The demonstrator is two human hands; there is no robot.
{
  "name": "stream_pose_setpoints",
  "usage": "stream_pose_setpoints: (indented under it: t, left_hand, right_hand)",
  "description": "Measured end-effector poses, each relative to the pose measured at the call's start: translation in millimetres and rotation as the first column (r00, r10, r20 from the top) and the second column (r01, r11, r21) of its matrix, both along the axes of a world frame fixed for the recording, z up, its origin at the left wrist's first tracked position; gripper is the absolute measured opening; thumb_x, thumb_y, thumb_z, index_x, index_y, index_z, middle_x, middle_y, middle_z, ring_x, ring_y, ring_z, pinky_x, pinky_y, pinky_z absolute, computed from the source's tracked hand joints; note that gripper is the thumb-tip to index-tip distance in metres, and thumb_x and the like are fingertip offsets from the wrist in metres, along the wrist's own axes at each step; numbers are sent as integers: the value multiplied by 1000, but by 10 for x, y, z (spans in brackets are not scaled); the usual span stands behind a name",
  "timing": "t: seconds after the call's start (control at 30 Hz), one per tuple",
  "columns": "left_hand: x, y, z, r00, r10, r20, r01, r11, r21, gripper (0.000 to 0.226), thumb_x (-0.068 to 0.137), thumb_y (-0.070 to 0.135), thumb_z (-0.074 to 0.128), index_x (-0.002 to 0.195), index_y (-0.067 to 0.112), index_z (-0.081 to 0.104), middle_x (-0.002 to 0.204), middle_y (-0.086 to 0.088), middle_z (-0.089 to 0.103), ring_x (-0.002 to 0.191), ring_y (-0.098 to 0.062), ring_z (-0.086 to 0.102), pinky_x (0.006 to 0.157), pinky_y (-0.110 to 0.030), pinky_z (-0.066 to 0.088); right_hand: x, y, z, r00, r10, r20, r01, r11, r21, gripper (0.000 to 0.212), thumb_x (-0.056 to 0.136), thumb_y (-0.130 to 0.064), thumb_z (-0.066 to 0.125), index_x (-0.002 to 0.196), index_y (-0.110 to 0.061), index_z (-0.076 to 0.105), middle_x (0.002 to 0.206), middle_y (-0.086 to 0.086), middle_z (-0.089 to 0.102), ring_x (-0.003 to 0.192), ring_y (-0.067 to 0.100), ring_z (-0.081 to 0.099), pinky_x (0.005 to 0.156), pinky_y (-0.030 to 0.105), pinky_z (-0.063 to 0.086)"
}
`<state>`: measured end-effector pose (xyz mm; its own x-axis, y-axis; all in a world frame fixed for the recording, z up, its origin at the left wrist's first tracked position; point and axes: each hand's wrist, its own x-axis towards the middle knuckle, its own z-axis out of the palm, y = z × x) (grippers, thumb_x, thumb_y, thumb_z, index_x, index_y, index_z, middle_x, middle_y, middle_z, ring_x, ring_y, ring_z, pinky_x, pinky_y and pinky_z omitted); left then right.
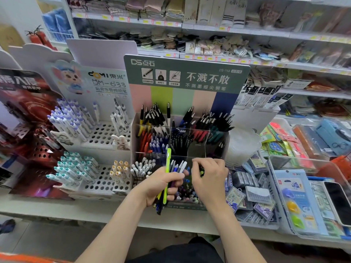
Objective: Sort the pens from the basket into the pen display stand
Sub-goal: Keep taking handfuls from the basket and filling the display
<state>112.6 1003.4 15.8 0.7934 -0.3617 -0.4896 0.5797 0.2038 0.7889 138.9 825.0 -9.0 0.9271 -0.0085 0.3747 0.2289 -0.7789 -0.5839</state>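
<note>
Fingers of the left hand are curled tight round a bundle of pens, held upright just in front of the pen display stand. One lime-green pen stands taller than the rest of the bundle, which mixes blue, white and dark barrels; the lower ends poke out below the palm. The right hand is just right of the left, back upward. Its fingers are bent and dip into the stand's near compartment among short coloured pens. Whether they pinch one there I cannot tell, since the knuckles hide the tips.

The stand sits on a white bench. It has a grey-green header board and clear compartments. Black pens fill the far left, with more black ones at the far right. Red pens and blue pens are in the middle row, and white pens are at the near left.

To the left is a white perforated stand carrying purple-capped pens above and teal-capped pens below. To the right lie packs of refills and, further right, a phone. Shelves of folded textiles fill the far side.
</note>
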Motion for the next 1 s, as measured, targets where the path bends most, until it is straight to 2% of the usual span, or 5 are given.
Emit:
stream_pose_setpoints:
  t: [0.2,0.47,0.7,0.83,1.0]
  left_hand:
    - [-32,-80,168,978,-191,82,173,967,185,23,102,14,58,80,14,51,64,0,44,52,-14,31,49,-27,30]
    - [-30,-4,90,988,-48,146,35,995,91,35,101,42,73,86,20,49,71,1,41,56,-13,34,52,-27,32]
    - [4,26,37,982,173,81,-178,983,56,28,109,16,54,132,0,59,91,-9,64,63,-18,53,54,-31,44]
    - [-29,1,103,978,184,98,-191,980,63,27,110,15,55,132,0,60,95,-12,73,65,-18,64,59,-33,55]
    - [-46,1,173,975,179,130,-193,976,99,27,106,17,64,126,-1,65,104,-14,79,69,-17,70,65,-34,60]
  right_hand:
    - [17,260,359,948,193,-252,-141,968,210,43,88,-73,52,98,-40,78,103,-23,71,108,13,53,96,44,43]
    - [100,97,620,984,-158,-85,165,607,777,16,113,-23,52,114,-18,67,96,-2,71,86,4,66,78,24,52]
    - [69,-114,161,993,-5,119,-22,974,227,23,101,-12,72,122,-20,69,98,-11,71,87,9,65,81,26,43]
    - [-7,-74,-211,999,12,52,-5,989,-147,18,89,-17,85,104,-25,80,105,-7,72,105,26,54,82,35,27]
    - [-28,-46,-192,998,-61,26,64,988,-140,12,88,-20,78,99,-23,81,108,-4,67,105,24,46,83,41,37]
